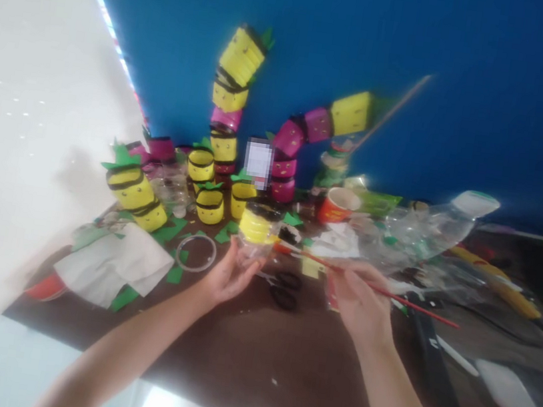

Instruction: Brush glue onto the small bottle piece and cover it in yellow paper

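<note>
My left hand (228,278) is closed around the lower part of a clear plastic cup or cut bottle piece (254,228), which has a yellow band on its upper part. A red-handled paintbrush (416,308) is pinched in my right hand (363,304). Its orange-looking tip points left and is at the side of the yellow band; blur hides whether it touches. Below the cup, dark-handled scissors (284,289) lie on the brown table (273,365).
Yellow and magenta stacked containers (226,116) rise against the blue wall. Green paper scraps, a white cloth (114,265) and a clear ring (196,252) lie left. A red paper cup (336,206), a clear bottle (443,221) and a dark flat strip (432,357) are right.
</note>
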A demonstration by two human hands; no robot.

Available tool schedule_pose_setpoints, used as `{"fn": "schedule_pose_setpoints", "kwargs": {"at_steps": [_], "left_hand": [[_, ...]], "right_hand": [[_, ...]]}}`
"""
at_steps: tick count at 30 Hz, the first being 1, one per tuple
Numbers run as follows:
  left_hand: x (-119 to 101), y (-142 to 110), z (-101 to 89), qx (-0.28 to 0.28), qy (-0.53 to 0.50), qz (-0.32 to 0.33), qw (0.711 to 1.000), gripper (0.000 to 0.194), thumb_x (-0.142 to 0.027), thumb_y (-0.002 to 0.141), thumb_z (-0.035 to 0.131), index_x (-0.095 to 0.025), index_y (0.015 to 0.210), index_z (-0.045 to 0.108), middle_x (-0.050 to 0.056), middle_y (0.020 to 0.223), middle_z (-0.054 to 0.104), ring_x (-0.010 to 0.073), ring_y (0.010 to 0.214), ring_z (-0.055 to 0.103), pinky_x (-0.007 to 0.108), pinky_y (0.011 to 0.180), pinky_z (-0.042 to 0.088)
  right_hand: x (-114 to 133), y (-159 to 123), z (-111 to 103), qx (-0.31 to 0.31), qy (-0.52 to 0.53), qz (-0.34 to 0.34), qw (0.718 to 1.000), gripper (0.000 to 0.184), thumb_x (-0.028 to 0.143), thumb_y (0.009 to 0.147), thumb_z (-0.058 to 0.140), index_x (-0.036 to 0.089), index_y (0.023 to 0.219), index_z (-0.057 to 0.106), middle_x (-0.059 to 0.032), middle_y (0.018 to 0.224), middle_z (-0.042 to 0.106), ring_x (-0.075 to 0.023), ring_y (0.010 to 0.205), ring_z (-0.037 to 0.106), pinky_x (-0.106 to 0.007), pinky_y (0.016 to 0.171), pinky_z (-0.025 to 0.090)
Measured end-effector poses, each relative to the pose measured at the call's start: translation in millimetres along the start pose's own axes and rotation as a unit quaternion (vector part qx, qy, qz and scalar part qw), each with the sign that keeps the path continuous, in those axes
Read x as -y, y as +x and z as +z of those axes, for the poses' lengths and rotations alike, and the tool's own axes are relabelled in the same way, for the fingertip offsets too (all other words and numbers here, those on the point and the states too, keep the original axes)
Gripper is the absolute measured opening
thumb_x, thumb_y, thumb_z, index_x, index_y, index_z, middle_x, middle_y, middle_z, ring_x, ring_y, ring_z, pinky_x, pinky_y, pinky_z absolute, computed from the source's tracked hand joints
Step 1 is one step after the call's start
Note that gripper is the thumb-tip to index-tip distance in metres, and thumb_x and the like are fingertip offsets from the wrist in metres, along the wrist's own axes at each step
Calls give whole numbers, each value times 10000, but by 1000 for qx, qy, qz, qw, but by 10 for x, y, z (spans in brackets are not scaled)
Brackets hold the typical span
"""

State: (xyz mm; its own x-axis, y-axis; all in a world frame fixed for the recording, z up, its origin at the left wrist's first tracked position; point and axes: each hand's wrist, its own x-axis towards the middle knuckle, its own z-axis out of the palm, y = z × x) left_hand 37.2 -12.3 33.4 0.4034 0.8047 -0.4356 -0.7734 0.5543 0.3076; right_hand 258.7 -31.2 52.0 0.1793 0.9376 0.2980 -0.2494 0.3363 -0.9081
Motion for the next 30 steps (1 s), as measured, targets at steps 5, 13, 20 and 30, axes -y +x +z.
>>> {"fn": "schedule_pose_setpoints", "kwargs": {"at_steps": [5, 13, 20, 30], "left_hand": [[-1, -12, 13, 12, 7, -10, 1000, 580, -497, 951, 262, -78, 1238, 542, 110, 862, 680, 88, 641, 663, 127, 646, 549], [-26, -75, 100, 8, -19, -25, 999, 624, -498, 956, 241, -34, 1291, 489, 131, 864, 679, 84, 602, 646, 104, 566, 528], [-41, -81, 96, 20, -33, -35, 999, 661, -523, 948, 236, -59, 1398, 370, 151, 988, 678, 72, 637, 652, 102, 610, 527], [-51, -65, 80, 24, -39, -30, 999, 666, -522, 950, 221, -37, 1375, 388, 138, 896, 672, 69, 594, 643, 97, 584, 525]], "right_hand": [[-16, -13, 35, -5, -12, 13, 1000, 155, 387, 646, 790, 258, 668, 707, 12, 650, 717, -154, 596, 672, -279, 582, 531], [-113, -27, -107, -78, -101, 4, 992, 136, 337, 652, 790, 231, 695, 717, -7, 671, 720, -148, 581, 641, -255, 517, 486], [-6, -32, 25, -49, -20, 13, 998, 187, 406, 601, 818, 255, 644, 716, -5, 668, 723, -166, 618, 669, -282, 591, 531], [-81, -42, -83, -83, -110, -5, 990, 125, 354, 655, 778, 247, 688, 721, -14, 662, 710, -186, 639, 660, -301, 594, 521]]}}
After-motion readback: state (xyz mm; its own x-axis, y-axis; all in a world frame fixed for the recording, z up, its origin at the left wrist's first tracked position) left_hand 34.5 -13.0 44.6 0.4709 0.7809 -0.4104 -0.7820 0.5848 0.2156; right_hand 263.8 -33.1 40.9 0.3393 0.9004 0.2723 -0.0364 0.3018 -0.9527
